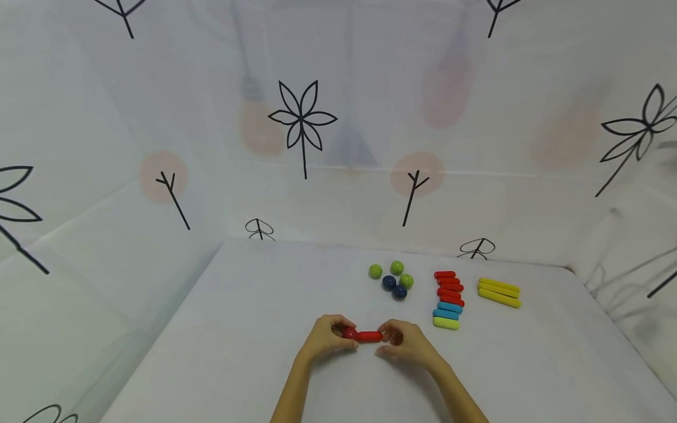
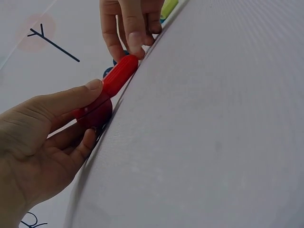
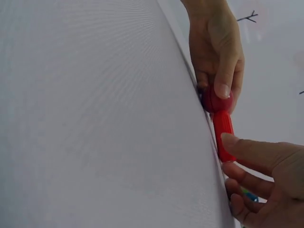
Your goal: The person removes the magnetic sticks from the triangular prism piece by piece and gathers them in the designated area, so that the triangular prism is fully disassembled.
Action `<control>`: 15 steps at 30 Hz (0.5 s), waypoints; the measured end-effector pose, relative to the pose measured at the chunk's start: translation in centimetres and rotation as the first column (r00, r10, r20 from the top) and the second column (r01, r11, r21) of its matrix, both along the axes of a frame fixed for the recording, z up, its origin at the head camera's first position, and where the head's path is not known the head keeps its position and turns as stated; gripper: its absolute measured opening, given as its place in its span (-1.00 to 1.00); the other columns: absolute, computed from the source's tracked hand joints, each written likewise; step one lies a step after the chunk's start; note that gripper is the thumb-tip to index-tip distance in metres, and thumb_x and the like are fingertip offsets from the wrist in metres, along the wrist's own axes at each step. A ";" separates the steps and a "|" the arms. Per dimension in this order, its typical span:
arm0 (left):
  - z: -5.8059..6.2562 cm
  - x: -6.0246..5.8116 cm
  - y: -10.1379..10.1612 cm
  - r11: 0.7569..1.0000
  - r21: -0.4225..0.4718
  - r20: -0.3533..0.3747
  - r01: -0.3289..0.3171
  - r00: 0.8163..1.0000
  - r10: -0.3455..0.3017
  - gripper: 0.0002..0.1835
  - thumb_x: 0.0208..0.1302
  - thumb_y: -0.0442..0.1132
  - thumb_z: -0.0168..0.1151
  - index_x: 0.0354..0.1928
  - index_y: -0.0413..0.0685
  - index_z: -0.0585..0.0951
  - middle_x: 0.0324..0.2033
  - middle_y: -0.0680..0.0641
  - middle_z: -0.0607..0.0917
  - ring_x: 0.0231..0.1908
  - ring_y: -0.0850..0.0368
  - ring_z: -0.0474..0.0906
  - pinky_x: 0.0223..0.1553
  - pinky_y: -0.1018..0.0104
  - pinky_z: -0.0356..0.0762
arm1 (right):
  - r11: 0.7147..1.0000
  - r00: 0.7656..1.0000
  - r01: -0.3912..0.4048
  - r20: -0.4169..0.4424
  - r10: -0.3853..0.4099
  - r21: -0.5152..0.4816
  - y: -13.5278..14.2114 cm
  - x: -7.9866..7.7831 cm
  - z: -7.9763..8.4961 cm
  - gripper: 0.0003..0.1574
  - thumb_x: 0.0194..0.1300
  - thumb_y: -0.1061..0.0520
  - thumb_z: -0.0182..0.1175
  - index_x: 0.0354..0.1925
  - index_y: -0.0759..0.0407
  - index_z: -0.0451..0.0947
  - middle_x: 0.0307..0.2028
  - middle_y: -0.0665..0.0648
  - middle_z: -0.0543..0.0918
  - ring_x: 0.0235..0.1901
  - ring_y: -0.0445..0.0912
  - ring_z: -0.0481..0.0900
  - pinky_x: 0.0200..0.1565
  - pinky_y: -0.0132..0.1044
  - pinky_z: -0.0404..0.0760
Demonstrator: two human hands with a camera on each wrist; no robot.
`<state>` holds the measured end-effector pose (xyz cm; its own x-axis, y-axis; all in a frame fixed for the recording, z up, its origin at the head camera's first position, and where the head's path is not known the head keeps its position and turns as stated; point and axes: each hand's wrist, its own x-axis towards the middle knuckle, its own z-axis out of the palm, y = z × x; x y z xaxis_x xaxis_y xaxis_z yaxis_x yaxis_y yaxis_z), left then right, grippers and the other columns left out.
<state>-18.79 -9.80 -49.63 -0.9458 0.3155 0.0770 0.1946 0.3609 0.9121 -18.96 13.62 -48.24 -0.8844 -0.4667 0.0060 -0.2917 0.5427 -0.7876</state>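
My left hand holds a dark red ball between thumb and fingers, low over the white tabletop. End to end with the ball lies a bright red stick, pointing to the right. In the left wrist view, the left thumb runs along the ball beside the joint with the red stick. My right hand surrounds the stick's far end with thumb and index finger spread apart. Its fingertips are just past that end, which shows uncovered in both wrist views.
Beyond the hands sit several green balls and dark blue balls. To their right are rows of short red sticks, blue sticks and a lime stick. Longer yellow sticks lie further right. Patterned white sheets enclose the table.
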 end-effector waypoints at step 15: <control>-0.1 0.2 0.3 1.000 -0.015 -0.033 -0.002 0.999 0.002 -0.62 -0.13 -0.29 0.50 -0.19 -0.26 0.69 -0.33 -0.05 0.70 -0.42 0.30 0.51 -0.32 0.46 0.51 | 0.994 0.989 0.103 -0.105 -0.099 0.036 -1.2 0.5 -0.8 -0.83 0.13 0.13 0.33 -0.30 0.15 0.57 -0.47 -0.05 0.46 -0.49 -0.21 0.36 -0.45 -0.45 0.40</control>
